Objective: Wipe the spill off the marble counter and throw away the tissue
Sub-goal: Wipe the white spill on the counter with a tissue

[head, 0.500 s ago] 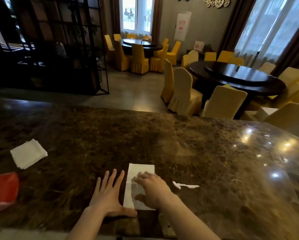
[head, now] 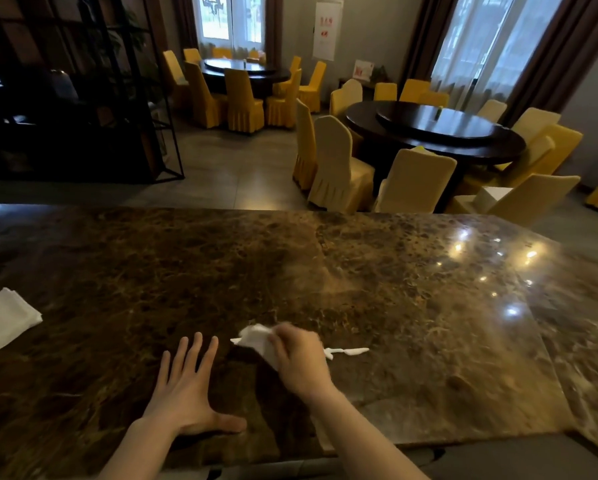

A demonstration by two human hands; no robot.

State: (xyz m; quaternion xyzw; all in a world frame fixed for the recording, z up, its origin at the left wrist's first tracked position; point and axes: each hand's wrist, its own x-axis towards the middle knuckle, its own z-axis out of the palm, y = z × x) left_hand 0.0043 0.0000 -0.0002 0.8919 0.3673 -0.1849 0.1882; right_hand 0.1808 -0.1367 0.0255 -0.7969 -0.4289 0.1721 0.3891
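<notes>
A thin white spill [head: 349, 351] streaks the brown marble counter [head: 412, 306] near its front edge. My right hand [head: 299, 362] is closed around a crumpled white tissue [head: 257, 337], which sticks out to the left of my fingers, just left of the spill. The hand is blurred and covers the spill's left end. Flat on the counter to the left lies my left hand [head: 190, 386], fingers spread and holding nothing.
A stack of folded white tissues [head: 3, 320] lies at the counter's left edge. Beyond the counter stand round dark dining tables [head: 439, 133] with yellow-covered chairs [head: 339, 164] and a black metal shelf [head: 83, 98]. No bin is in view.
The tissue lay flat under my right hand; now it is bunched up in that hand, lifted slightly and moved toward the spill. My view has shifted, and the red item at left is out of frame.
</notes>
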